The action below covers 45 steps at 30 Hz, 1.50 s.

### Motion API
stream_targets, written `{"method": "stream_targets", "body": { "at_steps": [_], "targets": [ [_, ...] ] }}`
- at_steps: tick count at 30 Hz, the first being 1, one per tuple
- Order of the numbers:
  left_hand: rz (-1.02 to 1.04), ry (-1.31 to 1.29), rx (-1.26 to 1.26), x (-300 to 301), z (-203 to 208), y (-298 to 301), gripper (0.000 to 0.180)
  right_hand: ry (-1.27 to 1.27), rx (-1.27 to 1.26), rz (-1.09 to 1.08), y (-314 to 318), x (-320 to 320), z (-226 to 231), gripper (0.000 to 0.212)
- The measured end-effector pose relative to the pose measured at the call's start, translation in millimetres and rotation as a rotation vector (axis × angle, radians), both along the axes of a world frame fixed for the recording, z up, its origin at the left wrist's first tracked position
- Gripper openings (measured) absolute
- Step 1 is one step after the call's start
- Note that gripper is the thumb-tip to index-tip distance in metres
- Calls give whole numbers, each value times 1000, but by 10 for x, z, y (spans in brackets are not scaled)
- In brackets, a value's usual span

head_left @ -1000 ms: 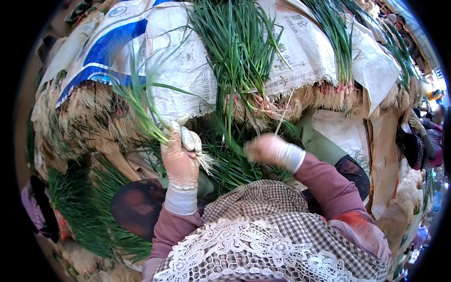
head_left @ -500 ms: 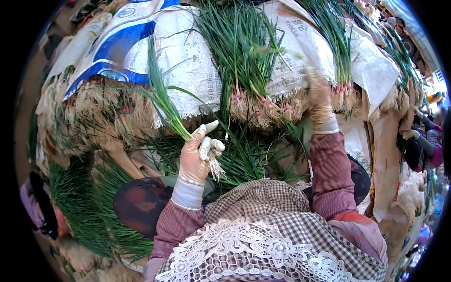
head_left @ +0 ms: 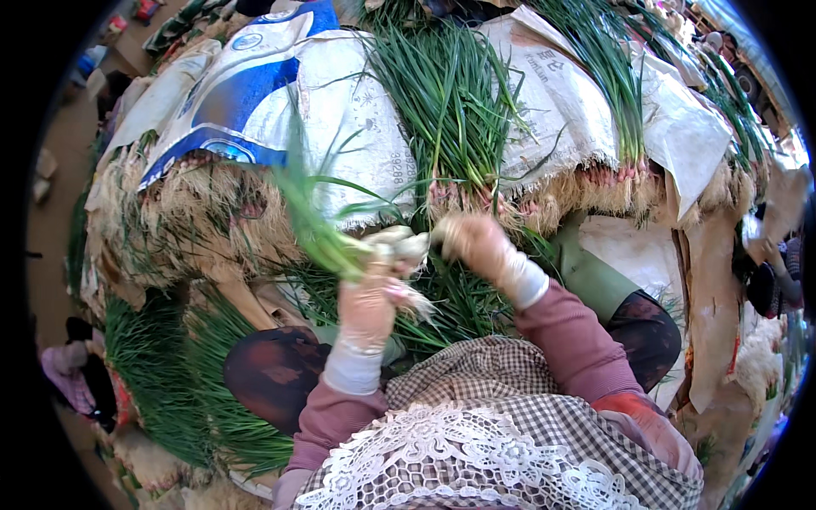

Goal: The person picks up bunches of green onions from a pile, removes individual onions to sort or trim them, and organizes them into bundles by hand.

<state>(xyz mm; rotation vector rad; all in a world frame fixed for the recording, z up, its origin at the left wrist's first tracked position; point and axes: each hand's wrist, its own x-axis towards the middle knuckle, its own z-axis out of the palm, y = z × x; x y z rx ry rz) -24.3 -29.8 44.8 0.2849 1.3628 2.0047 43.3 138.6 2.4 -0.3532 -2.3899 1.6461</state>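
A small bunch of spring onions [head_left: 321,231] is in my gloved left hand [head_left: 371,293], which is closed round its lower stems. Pale roots hang below the fingers, and the green leaves point up and to the left, blurred by motion. My gloved right hand [head_left: 478,245] is just right of it, fingers curled in toward the left hand's fingertips. Its fingertips are smeared, and what they pinch, if anything, I cannot make out. Beyond both hands, a larger pile of spring onions [head_left: 455,102] lies on white woven sacks [head_left: 353,110], roots toward me.
Rooted bundles [head_left: 195,204] are stacked under the sacks. Loose green leaves [head_left: 450,297] lie between my knees. More greens [head_left: 144,365] lie at my left, and cardboard [head_left: 710,297] at my right. Another person [head_left: 72,378] is at the far left, and another person [head_left: 773,263] at the right.
My right hand has come down and left from above the root ends to beside my left hand. The spring onions stay in my left hand, which has shifted slightly right.
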Motion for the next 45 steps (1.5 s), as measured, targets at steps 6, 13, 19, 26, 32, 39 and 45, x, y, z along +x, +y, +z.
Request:
{"method": "stream_targets", "body": {
  "at_steps": [6,13,19,26,32,39,45],
  "targets": [
    [58,-103,528,-205,232,-244,33,-282,-133,-592,335,-714,-81,30],
    [-109,-252,38,-65,-190,-46,29,-54,340,-370,208,-483,-153,20],
    [-245,-33,-328,-32,-349,14,26,70,292,216,-413,222,25,25],
    [43,-123,-35,-101,-155,7,22,-837,710,391,249,302,-256,39],
    [-18,-632,198,15,-527,73,24,-536,522,-360,587,-373,-36,24],
    [-62,-425,470,-114,-264,22,27,-78,-425,-440,1220,-83,286,14],
    [-217,-380,40,-12,-487,71,36,-200,-143,-136,563,147,385,15]
  ]
}}
